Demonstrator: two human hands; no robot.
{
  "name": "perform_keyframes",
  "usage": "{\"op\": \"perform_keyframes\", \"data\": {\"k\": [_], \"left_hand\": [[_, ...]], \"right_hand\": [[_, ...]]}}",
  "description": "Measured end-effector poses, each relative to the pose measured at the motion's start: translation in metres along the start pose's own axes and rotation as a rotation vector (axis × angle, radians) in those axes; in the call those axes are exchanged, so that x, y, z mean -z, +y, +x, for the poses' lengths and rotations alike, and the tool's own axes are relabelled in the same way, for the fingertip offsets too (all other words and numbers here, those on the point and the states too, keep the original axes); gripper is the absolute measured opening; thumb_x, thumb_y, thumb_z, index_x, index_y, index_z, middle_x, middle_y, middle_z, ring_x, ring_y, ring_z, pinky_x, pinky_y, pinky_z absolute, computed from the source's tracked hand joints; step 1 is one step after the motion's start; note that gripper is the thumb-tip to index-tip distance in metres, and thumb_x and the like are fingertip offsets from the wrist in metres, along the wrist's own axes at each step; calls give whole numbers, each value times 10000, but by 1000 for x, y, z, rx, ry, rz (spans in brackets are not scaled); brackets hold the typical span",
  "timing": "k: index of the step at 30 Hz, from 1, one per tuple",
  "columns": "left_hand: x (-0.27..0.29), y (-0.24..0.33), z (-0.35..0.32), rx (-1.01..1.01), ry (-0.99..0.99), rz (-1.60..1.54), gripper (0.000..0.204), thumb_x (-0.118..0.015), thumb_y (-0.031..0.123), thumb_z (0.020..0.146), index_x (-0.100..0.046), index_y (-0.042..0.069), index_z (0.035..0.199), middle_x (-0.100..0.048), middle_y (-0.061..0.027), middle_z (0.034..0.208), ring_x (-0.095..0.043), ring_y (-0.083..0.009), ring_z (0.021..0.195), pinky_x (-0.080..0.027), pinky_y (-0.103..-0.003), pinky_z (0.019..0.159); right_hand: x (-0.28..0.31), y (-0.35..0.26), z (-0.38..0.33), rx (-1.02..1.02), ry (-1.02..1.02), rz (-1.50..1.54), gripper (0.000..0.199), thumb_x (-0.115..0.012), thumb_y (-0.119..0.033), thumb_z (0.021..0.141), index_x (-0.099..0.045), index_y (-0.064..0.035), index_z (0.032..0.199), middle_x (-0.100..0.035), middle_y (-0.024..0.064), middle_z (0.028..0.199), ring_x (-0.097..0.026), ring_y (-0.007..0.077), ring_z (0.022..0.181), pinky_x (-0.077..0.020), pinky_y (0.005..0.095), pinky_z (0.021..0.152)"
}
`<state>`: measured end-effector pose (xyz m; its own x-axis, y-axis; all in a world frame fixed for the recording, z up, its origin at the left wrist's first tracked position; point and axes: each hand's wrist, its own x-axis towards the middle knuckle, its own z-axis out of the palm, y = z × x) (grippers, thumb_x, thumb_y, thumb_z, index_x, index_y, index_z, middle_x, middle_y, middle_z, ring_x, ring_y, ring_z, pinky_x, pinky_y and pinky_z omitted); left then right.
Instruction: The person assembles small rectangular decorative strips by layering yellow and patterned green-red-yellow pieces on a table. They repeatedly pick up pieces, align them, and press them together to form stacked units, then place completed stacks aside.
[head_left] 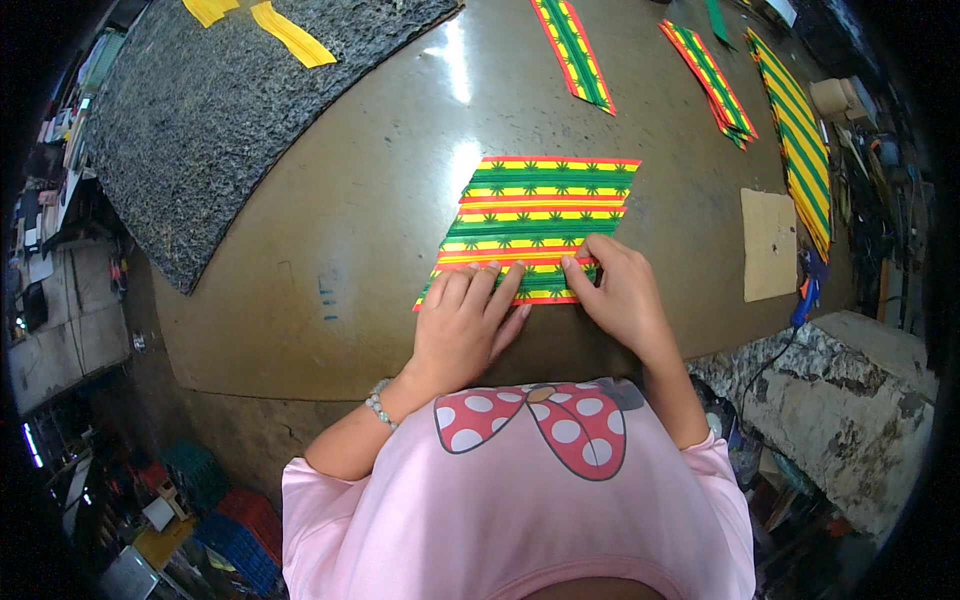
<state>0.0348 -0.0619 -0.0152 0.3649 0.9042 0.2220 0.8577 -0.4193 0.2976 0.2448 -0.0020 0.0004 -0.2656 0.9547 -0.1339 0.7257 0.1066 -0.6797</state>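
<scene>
In front of me on the table lies a slanted panel of striped strips (pixel 545 222), red, yellow and green with dark leaf prints, laid edge to edge. My left hand (pixel 462 315) rests on the panel's near left part, its fingers lying flat across the nearest strip. At the right of that same strip is my right hand (pixel 620 290), thumb and forefinger brought together at the seam with the strip above. Its other fingers curl over the panel's right end, and the hand covers part of that end.
A loose leaf-print strip (pixel 575 55) and a stack of such strips (pixel 710 85) lie farther off. At right are a green-yellow striped panel (pixel 795 140), a cardboard piece (pixel 770 245) and a blue glue gun (pixel 808 295). Yellow strips (pixel 292 35) lie on a dark rough mat (pixel 230 110).
</scene>
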Motion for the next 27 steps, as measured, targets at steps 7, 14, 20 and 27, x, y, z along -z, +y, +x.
{"op": "perform_keyframes", "data": {"k": [7,14,20,27], "left_hand": [[1,-2,0,-13,10,-5,490,-706,320,877,-607,130,1318,-567,-77,1062,-546,-246,966,-480,-385,849],[3,0,2,-43,53,31,447,-687,309,878,-617,98,1265,-547,-76,996,-528,-231,916,-459,-370,845],[-10,13,13,-67,79,-42,400,-649,287,894,-616,59,1220,-573,-93,1061,-547,-263,1020,-458,-399,893],[-16,16,15,-134,72,15,431,-681,268,873,-608,80,1255,-595,-70,1111,-536,-271,1054,-463,-401,908]], "right_hand": [[4,2,0,-5,-16,-1,265,-622,-236,922,-571,14,852,-640,226,862,-618,442,815,-480,512,698],[-5,6,1,97,83,-73,289,-655,-235,909,-557,21,818,-605,217,754,-600,397,664,-449,475,605],[-10,-6,-6,92,128,-243,311,-664,-263,915,-557,17,829,-641,215,781,-635,411,712,-488,487,624],[10,5,-21,-174,133,155,267,-696,-233,926,-614,18,890,-645,140,679,-641,246,588,-497,352,560]]}}
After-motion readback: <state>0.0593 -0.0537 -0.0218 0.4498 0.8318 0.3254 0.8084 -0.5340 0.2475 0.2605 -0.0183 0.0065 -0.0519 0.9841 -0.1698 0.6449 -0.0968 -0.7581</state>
